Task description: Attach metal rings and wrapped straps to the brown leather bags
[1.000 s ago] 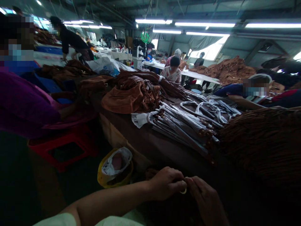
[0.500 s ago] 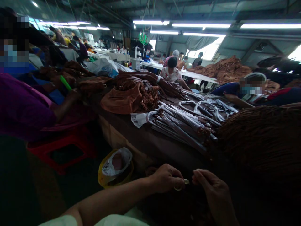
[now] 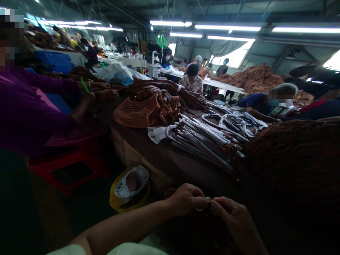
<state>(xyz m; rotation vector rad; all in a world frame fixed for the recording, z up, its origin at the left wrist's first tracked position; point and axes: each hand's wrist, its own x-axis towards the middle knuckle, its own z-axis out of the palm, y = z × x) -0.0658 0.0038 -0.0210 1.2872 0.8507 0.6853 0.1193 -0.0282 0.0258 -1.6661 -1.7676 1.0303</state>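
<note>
Contact is coming back between the hands: half a second ago they were standing slightly apart, and now the right hand (image 3: 233, 219) is closing in on the left hand (image 3: 187, 200) again, so that both are pinching the small pale metal ring (image 3: 198, 209) from opposite sides, thumb and forefinger clamped on it, just off the near edge of the long brown-covered work table (image 3: 164, 159); judging by this, the ring work is continuing rather than ending. The dark material lying under the hands is too dim to make out. On the table, a bundle of plastic-wrapped dark straps (image 3: 204, 141) is lying near the middle, a heap of tan leather bags (image 3: 140, 111) is sitting toward the far left corner, and a mass of dark brown fringe (image 3: 292, 156) is crowding the right edge close to the right hand. Beside the near left edge, on the floor, a yellow bucket lined with white plastic (image 3: 130, 189) and a red plastic stool (image 3: 69, 170) are standing. A co-worker's purple sleeve (image 3: 32, 109) is reaching over the left side, well apart from the hands
</note>
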